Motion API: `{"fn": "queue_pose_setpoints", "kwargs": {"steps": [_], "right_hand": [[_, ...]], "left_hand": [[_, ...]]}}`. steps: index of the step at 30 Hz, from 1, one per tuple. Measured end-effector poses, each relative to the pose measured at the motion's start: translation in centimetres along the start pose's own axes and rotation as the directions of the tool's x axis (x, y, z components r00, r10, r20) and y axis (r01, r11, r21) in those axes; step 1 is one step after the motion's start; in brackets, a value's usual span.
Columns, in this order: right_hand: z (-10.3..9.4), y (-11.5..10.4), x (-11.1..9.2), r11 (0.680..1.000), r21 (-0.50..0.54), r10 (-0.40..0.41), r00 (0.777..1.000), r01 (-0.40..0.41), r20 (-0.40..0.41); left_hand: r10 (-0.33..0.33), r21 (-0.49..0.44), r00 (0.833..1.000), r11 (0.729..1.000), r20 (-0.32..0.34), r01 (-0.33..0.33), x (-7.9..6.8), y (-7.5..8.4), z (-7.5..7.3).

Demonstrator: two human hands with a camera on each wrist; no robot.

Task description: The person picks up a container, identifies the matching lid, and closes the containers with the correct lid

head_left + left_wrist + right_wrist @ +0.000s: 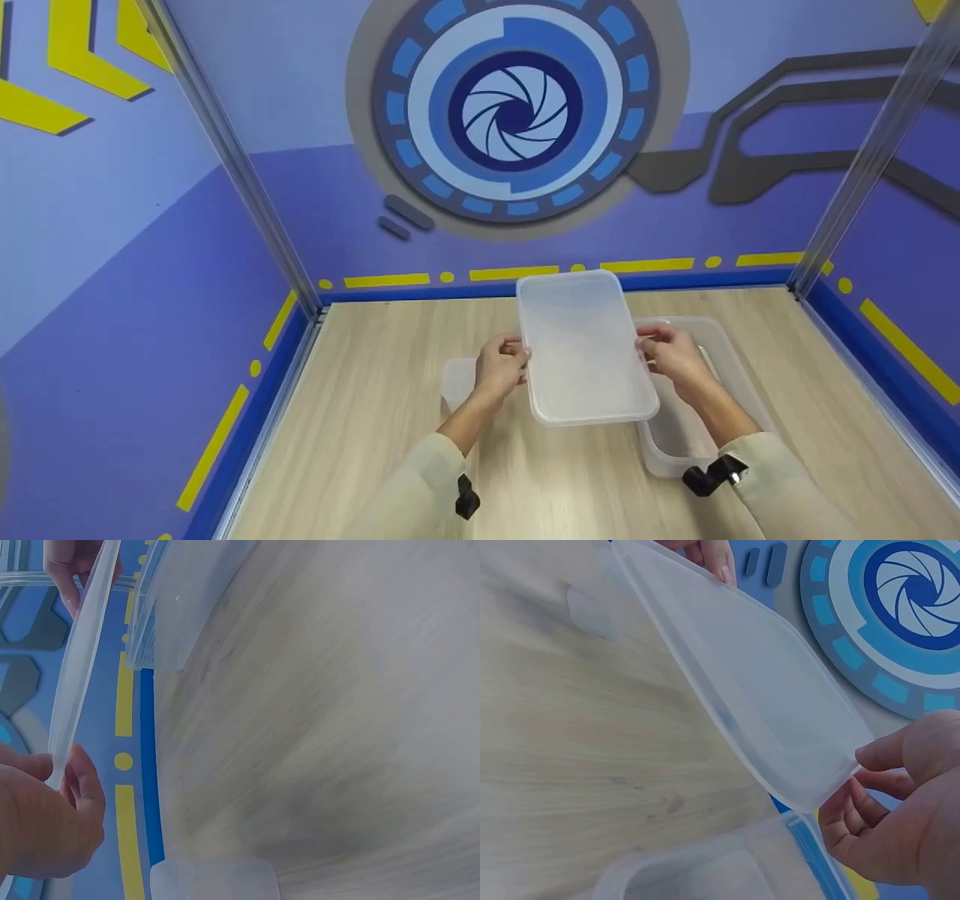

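Observation:
A translucent rectangular plastic lid (585,352) is held up above the table between two hands. My left hand (501,367) pinches its left long edge between thumb and fingers. On the opposite edge, my right hand (675,358) pinches the rim, as the right wrist view also shows at the lid's near corner. Under and beside the right hand stands a clear plastic container (739,375) with its top uncovered, partly hidden by the lid and right forearm. Behind the left hand sits a smaller translucent box (457,379), mostly covered by that hand and wrist.
The light wood table (360,450) is bounded by a blue patterned back wall (315,217) and side walls with metal corner posts (240,165). Black wrist mounts (466,499) sit on both sleeves.

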State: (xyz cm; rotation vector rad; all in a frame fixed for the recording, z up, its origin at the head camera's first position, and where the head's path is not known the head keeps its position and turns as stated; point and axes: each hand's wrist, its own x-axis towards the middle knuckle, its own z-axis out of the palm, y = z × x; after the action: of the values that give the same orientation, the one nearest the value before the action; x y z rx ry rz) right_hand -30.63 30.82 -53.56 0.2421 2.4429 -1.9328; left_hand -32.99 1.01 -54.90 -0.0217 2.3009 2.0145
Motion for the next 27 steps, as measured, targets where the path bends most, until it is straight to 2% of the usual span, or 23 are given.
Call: {"fn": "queue_pose_setpoints", "kwargs": {"steps": [15, 27], "right_hand": [[-3.3, 0.8, -0.3, 0.997, -0.080, 0.012, 1.000, -0.013, -0.016], [-6.3, 1.0, -0.9, 0.988, -0.152, 0.014, 0.999, -0.018, -0.030]], "left_hand": [[-0.020, 0.012, 0.999, 1.000, 0.041, 0.019, -0.8, -0.3, 3.0], [-0.014, 0.023, 0.998, 1.000, 0.064, 0.012, -1.3, 0.4, 5.9]]}}
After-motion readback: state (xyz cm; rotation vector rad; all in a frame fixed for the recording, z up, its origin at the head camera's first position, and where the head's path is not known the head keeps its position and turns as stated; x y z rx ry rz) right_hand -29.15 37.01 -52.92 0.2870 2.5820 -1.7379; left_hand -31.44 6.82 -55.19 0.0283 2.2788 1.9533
